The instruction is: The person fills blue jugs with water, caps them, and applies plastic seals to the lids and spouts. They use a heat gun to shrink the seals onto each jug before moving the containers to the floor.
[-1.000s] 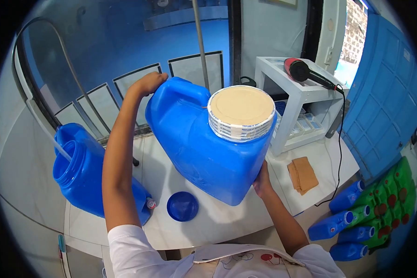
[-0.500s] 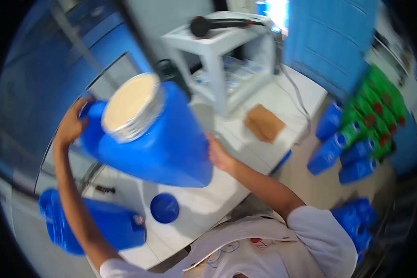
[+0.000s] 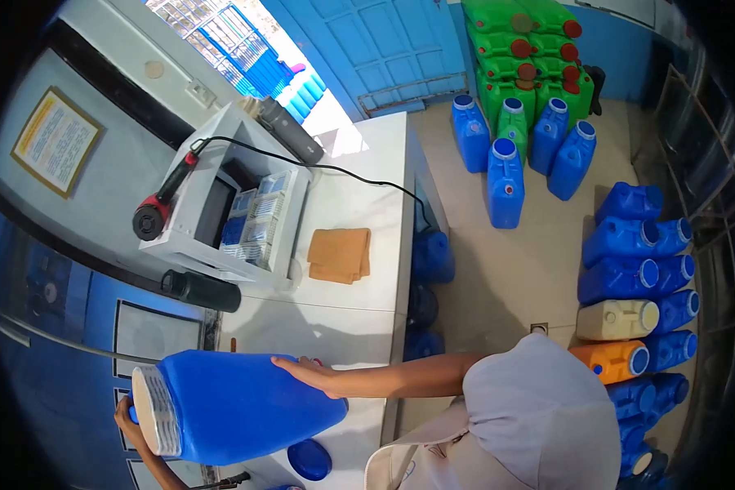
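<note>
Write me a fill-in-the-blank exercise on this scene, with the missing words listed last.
1. The folded brown ____ lies on the white counter.
2. The person's ____ hand rests against the side of the big blue jug, while the left hand is by its covered mouth.
3. The red and black ____ lies on top of the white shelf.
4. The jugs with red caps are ____.

Missing words: cloth; right; hair dryer; green.
</note>
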The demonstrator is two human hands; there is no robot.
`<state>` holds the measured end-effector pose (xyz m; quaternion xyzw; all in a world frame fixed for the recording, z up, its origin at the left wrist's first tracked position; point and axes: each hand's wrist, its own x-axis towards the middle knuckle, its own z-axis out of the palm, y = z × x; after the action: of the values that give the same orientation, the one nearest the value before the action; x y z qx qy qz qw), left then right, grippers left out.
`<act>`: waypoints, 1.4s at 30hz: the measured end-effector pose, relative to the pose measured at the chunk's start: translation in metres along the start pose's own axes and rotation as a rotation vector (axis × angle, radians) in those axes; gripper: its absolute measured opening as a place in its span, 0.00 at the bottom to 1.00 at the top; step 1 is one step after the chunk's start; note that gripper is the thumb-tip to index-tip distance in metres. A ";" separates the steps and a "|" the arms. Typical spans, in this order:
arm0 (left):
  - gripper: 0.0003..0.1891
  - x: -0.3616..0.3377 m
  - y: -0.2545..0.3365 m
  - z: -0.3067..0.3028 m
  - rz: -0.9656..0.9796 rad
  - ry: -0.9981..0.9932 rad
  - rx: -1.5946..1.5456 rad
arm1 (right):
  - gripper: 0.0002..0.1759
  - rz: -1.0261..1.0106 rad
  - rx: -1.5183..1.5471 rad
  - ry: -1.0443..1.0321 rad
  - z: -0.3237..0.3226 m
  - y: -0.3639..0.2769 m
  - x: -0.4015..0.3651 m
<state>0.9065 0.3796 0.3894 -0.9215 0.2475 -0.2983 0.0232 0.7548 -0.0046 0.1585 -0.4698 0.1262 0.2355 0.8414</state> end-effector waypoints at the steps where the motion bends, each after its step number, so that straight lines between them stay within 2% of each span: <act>1: 0.27 -0.006 -0.005 0.002 -0.019 -0.038 -0.016 | 0.57 0.008 0.009 0.005 -0.007 0.001 -0.013; 2: 0.27 -0.007 0.013 -0.002 -0.010 -0.052 -0.019 | 0.57 -0.006 -0.034 -0.010 -0.014 0.001 -0.024; 4: 0.30 -0.016 0.067 -0.020 0.001 0.086 0.043 | 0.57 -0.018 -0.062 -0.012 -0.034 0.005 -0.042; 6: 0.30 -0.012 0.143 -0.048 -0.046 0.066 -0.003 | 0.56 -0.013 -0.087 0.004 -0.056 0.003 -0.058; 8: 0.29 -0.006 0.200 -0.069 -0.172 -0.102 0.004 | 0.55 -0.043 -0.090 0.061 -0.078 -0.002 -0.082; 10: 0.28 -0.007 0.211 -0.070 -0.099 -0.033 0.023 | 0.54 -0.075 -0.094 0.116 -0.099 -0.004 -0.095; 12: 0.30 -0.003 0.227 -0.079 -0.039 -0.149 0.005 | 0.60 -0.130 0.022 0.144 -0.125 0.000 -0.103; 14: 0.28 0.003 0.316 -0.108 -0.060 -0.088 0.017 | 0.57 -0.145 0.046 0.217 -0.149 -0.011 -0.135; 16: 0.24 0.017 0.382 -0.134 0.021 -0.544 -0.125 | 0.48 -0.284 0.229 0.161 -0.184 -0.004 -0.143; 17: 0.23 0.016 0.416 -0.140 0.182 -0.404 -0.065 | 0.28 -0.357 0.323 0.145 -0.198 -0.005 -0.160; 18: 0.23 0.029 0.440 -0.145 0.175 -0.401 -0.069 | 0.28 -0.355 0.315 0.145 -0.216 -0.004 -0.176; 20: 0.20 0.063 0.491 -0.156 0.239 -1.059 -0.354 | 0.28 -0.401 0.423 0.141 -0.250 0.004 -0.210; 22: 0.22 0.101 0.558 -0.146 0.038 -1.909 -0.097 | 0.27 -0.459 0.378 0.149 -0.284 0.009 -0.249; 23: 0.13 0.099 0.591 -0.141 0.123 -2.130 -0.265 | 0.27 -0.507 0.412 0.133 -0.300 0.016 -0.261; 24: 0.09 0.089 0.623 -0.142 0.019 -2.213 -0.382 | 0.26 -0.552 0.440 0.116 -0.317 0.025 -0.269; 26: 0.18 0.075 0.678 -0.136 0.183 -2.198 -0.176 | 0.24 -0.596 0.543 0.166 -0.354 0.062 -0.258; 28: 0.22 0.055 0.721 -0.130 0.169 -2.125 -0.128 | 0.25 -0.572 0.584 0.181 -0.390 0.084 -0.275; 29: 0.20 0.046 0.725 -0.115 0.185 -2.116 -0.138 | 0.25 -0.549 0.620 0.199 -0.404 0.097 -0.287; 30: 0.19 0.028 0.724 -0.093 0.196 -2.057 -0.161 | 0.27 -0.319 0.481 0.363 -0.412 0.082 -0.331; 31: 0.18 0.007 0.715 -0.067 0.211 -1.995 -0.183 | 0.28 -0.289 0.423 0.393 -0.435 0.093 -0.340; 32: 0.17 -0.023 0.712 -0.042 0.036 -1.853 -0.208 | 0.29 -0.262 0.368 0.422 -0.456 0.112 -0.340; 34: 0.20 -0.077 0.731 0.009 0.092 -1.807 -0.358 | 0.30 -0.316 0.100 0.550 -0.505 0.158 -0.337; 35: 0.21 -0.107 0.738 0.040 0.133 -1.768 -0.396 | 0.30 -0.350 -0.075 0.728 -0.531 0.176 -0.332; 36: 0.22 -0.136 0.741 0.077 0.243 -1.817 -0.543 | 0.29 -0.367 -0.243 0.895 -0.549 0.202 -0.323; 38: 0.25 -0.197 0.755 0.139 0.214 -1.872 -0.557 | 0.29 -0.156 -0.333 0.746 -0.602 0.249 -0.310; 40: 0.26 -0.272 0.751 0.211 0.360 -1.722 -0.712 | 0.29 -0.096 -0.329 0.774 -0.641 0.266 -0.289; 41: 0.26 -0.288 0.764 0.217 0.362 -1.728 -0.723 | 0.29 -0.027 -0.309 0.771 -0.653 0.274 -0.280; 42: 0.24 -0.307 0.779 0.216 0.362 -1.621 -0.803 | 0.29 0.056 -0.291 0.765 -0.665 0.288 -0.275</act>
<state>0.4680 -0.1813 -0.1015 -0.7347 0.3810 0.5547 -0.0858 0.3762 -0.5176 -0.2834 -0.6341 0.4079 0.0820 0.6517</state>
